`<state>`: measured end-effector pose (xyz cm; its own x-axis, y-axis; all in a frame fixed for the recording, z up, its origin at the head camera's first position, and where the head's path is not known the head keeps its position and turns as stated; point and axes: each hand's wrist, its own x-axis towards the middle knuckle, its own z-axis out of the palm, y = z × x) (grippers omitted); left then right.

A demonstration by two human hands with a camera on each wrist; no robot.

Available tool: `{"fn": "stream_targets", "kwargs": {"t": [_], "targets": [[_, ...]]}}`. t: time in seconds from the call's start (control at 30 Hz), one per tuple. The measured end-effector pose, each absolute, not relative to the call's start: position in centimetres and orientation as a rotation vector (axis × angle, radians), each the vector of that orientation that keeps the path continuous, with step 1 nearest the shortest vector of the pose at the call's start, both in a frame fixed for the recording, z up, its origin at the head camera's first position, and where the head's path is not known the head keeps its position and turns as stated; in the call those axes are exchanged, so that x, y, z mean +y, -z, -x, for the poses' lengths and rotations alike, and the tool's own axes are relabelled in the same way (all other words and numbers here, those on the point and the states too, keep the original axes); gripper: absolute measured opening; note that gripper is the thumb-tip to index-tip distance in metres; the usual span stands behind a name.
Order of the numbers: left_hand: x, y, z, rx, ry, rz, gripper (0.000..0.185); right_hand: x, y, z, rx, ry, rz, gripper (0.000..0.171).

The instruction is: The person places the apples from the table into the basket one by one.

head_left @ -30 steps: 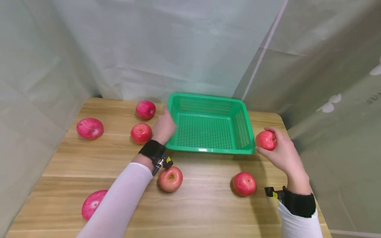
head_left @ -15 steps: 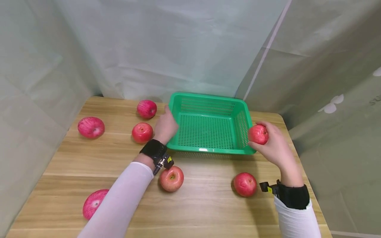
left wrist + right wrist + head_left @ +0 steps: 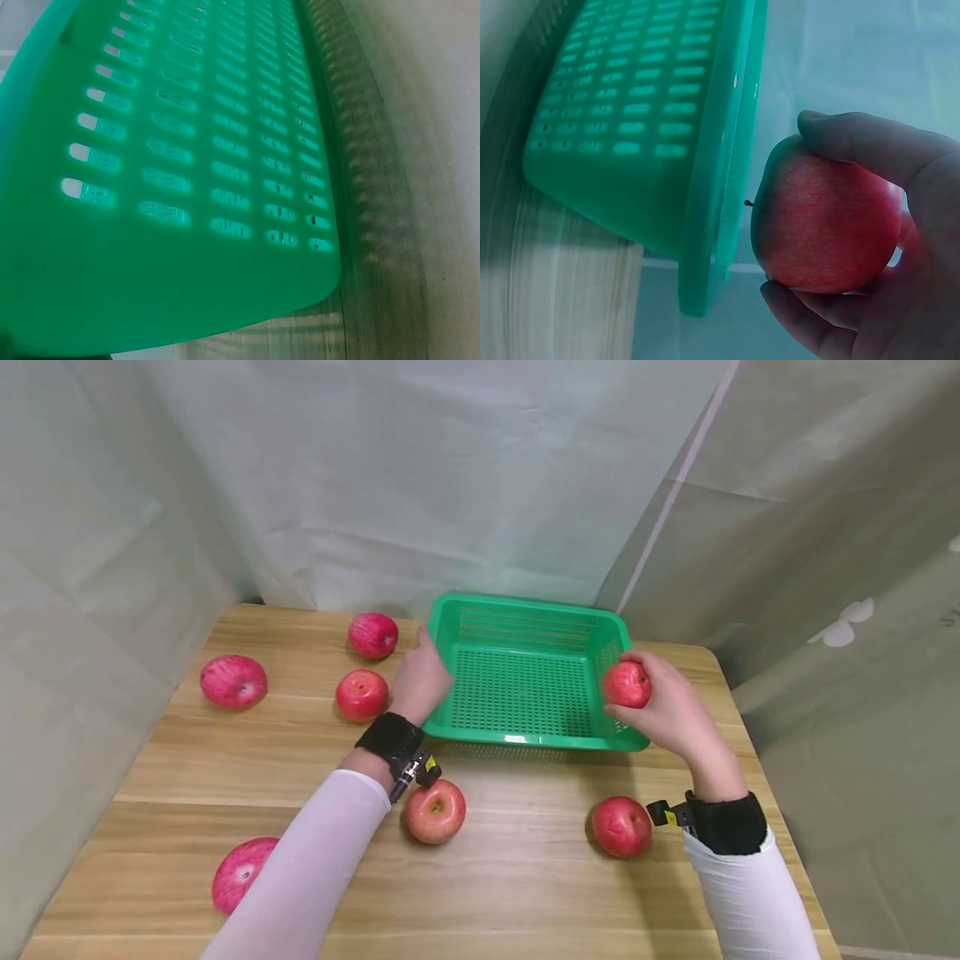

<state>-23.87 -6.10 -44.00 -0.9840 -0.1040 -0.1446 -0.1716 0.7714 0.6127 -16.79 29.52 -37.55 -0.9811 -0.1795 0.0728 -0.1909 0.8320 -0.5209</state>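
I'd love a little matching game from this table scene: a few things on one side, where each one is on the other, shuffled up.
Things:
1. right hand
2. left hand
3. green basket
4. apple with the yellowish top

Places:
a. at the back of the wooden table
b. lying beside the left wrist strap
c. holding a red apple at the basket's right rim
d. resting against the basket's left wall

Pairs: 1-c, 2-d, 3-a, 4-b
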Motion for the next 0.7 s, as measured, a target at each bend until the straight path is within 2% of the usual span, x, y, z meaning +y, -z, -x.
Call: {"fn": "stream_targets", "kwargs": {"t": [0.7], "targets": [[-7.2,43.9,23.5,2.849,-1.002,0.224,0.090,25.9,38.6,23.9,-3.163,-0.778,-0.483,0.075]]}}
